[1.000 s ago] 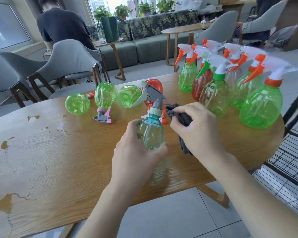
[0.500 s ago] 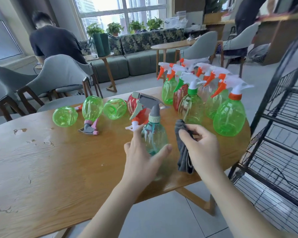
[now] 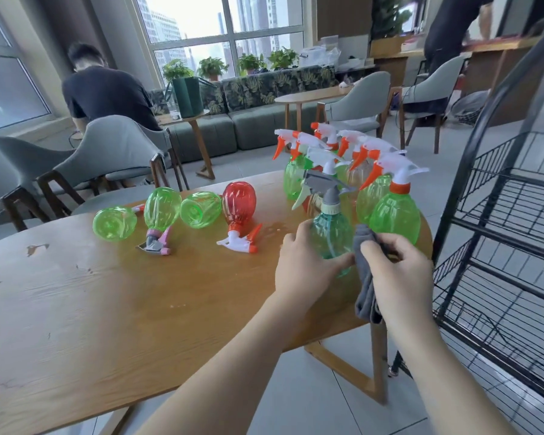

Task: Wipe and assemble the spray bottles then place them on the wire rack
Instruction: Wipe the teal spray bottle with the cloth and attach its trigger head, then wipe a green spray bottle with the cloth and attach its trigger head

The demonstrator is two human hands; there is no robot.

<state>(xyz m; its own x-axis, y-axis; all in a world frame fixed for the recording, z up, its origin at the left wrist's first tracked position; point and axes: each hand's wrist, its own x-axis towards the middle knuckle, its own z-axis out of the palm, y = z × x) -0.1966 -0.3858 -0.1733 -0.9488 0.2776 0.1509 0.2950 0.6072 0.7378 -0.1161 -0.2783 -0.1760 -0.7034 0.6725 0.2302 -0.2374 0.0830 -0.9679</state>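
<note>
So the teal bottle (image 3: 332,238) stands upright near the right end of the counter (image 3: 107,309), at about 3 o'clock from the red bottle (image 3: 238,204) lying on its side. The left hand (image 3: 305,265) has its grip wrapped round the belly of it, thumb across the front. The right hand (image 3: 399,271) is at 3 o'clock of the bottle, grip closed on a grey cloth (image 3: 366,293) that hangs off the counter's edge.

Handling-wise, it looks like empty thin plastic, so I'd guess very light and a bit squishy, probably slick too. The belly or the neck under the grey sprayer (image 3: 325,185) seems the safest hold; the trigger would likely just twist. The wire rack (image 3: 500,246) is right there at 3 o'clock, and the finished green bottles (image 3: 394,215) crowd in at 1 o'clock, easy to knock.
</note>
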